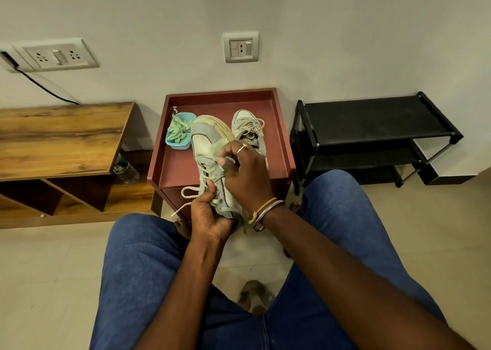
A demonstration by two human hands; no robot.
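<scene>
A worn grey and white sneaker is held tilted on its side above the front of a small maroon table. My left hand grips its heel end near the laces. My right hand presses a pale green cloth against the shoe's upper, fingers curled round it. The second sneaker lies on the table behind, partly hidden by my right hand. A blue tub holding a green cloth sits at the table's left.
A wooden shelf unit stands to the left with a plastic bottle beside it. A black shoe rack stands to the right. Wall sockets are above. My knees in blue jeans frame the tiled floor.
</scene>
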